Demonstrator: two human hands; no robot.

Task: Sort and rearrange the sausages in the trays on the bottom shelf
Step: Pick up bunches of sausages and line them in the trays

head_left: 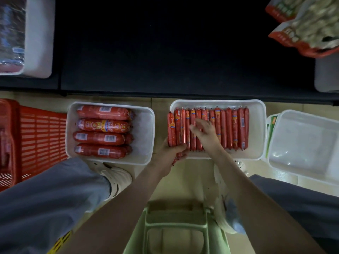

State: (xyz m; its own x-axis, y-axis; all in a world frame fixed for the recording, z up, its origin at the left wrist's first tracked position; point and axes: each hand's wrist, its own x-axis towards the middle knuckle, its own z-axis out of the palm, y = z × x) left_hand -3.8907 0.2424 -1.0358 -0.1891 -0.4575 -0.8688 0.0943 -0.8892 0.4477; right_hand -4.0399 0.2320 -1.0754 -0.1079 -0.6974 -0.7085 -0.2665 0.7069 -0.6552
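Left hand [166, 156] curls its fingers and thumb round a small bundle of thin sausages [229, 129] at the near left corner of the white tray [257, 109]. The ends of that bundle stick out over the near rim. Right hand [203, 133] lies flat on the row in the middle of the same tray with its fingers stretched forward and slightly spread, holding nothing. It is a little blurred. It covers several sausages, and the wrist crosses the tray's near rim.

The thin sausages lie side by side in one row across this tray, pointing away from the person, and a bare strip shows at the right end. Just left of it, a second white tray [146, 129] holds thick sausages [101, 125] laid crosswise in a stack of four rows, with its right part bare. Both trays sit on the pale floor [161, 107] in front of the dark shelf [165, 44].

A red basket [40, 140] stands against the left tray's far side, and a clear container [302, 143] stands just right of the thin-sausage tray. Red-edged bags [310, 26] hang over the shelf at top right. A green stool [176, 228] is between the person's legs, and a pale shoe [117, 177] touches the left tray's near edge.
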